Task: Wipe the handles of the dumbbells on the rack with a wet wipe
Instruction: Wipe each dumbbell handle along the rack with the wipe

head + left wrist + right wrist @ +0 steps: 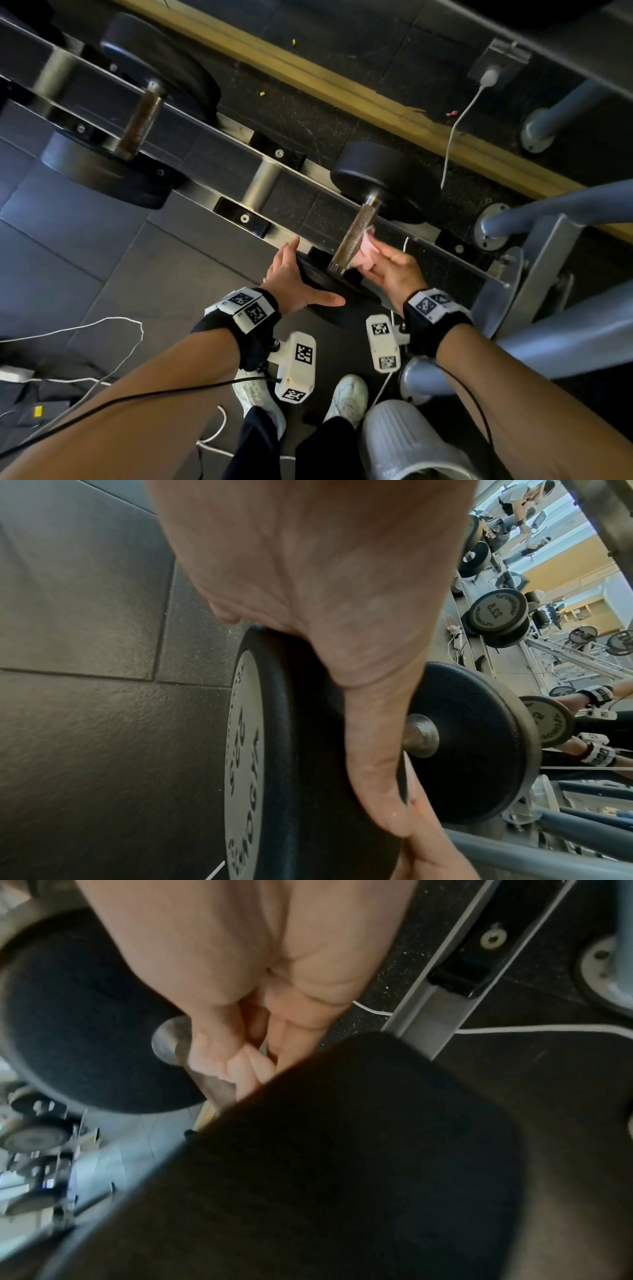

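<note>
Both hands flank the handle (352,236); right hand (394,270) presses wipe (367,249) against it.

A gym, dumbbells (359,219) on a steel rack (219,198), rubber floor tiles (68,240), machine frames (548,246)

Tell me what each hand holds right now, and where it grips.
The right hand pinches the bunched wet wipe against the handle. The left hand holds nothing; it rests open on the dumbbell's near weight.
</note>
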A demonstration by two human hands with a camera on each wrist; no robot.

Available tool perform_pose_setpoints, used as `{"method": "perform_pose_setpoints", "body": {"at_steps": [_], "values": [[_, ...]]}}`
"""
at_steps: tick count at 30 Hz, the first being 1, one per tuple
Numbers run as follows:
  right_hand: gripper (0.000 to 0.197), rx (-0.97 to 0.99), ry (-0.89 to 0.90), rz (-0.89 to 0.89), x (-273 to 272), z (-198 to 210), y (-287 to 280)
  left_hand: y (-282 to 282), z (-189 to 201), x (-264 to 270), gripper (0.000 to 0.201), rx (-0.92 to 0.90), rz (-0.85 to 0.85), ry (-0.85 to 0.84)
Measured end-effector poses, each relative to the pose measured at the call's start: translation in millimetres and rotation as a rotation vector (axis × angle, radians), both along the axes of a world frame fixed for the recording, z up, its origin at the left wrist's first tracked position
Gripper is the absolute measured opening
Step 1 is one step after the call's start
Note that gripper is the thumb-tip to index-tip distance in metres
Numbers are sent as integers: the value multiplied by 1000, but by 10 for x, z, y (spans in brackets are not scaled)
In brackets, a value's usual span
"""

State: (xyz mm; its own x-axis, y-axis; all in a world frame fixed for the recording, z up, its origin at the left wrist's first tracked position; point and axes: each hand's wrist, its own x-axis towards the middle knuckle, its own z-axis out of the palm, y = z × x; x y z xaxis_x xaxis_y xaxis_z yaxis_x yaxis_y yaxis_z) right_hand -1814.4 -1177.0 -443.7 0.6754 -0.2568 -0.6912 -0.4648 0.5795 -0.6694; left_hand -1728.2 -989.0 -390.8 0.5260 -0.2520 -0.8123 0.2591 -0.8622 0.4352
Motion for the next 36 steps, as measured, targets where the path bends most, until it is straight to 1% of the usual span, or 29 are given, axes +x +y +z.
{"method": "perform_pose_setpoints", "body": {"at_steps": [2,3,4,5,7,8,9,13,19,22,24,25,26,28,29,31,34,36], "values": [[32,18,10,96,-94,-10,-4,-7,8,-4,141,-9,11,4],[31,14,31,101,-110,-4,-31,-10,14,-8,141,-12,16,4],[29,4,55,67,-102,-4,-73,-10,20,-12,140,-15,19,2],[27,1,70,-11,-70,-12,-124,-9,22,-12,140,-17,20,1],[27,39,57,-213,31,-24,-242,-9,20,-13,139,-19,17,7],[28,70,34,-276,96,-26,-285,-10,18,-13,138,-20,15,8],[28,92,13,-295,163,-26,-300,-12,15,-12,138,-21,16,9],[27,119,2,-203,299,-66,-195,-8,-4,-10,138,-32,21,7],[24,124,22,-130,77,-101,-82,11,-9,0,138,-27,-1,2],[28,61,64,32,-48,-93,-88,3,-7,2,139,-28,1,1],[28,-25,147,118,-59,-85,-139,3,-4,2,139,-21,0,-3],[26,-69,194,101,-37,-93,-165,3,-4,2,139,-19,-1,-2],[24,-92,228,43,0,-107,-185,5,-4,0,138,-19,-2,-3],[21,-43,250,-79,119,-123,-164,8,-6,-4,139,-23,-5,-7],[22,-1,240,-83,181,-119,-125,11,-9,-4,139,-23,-4,-7],[25,72,205,-35,258,-118,-38,15,-12,-5,139,-18,-3,-7],[19,163,165,13,239,-103,-4,14,-19,0,139,-14,-2,-4],[25,178,182,38,194,-94,-62,15,-20,1,139,-15,-3,-6]]}}
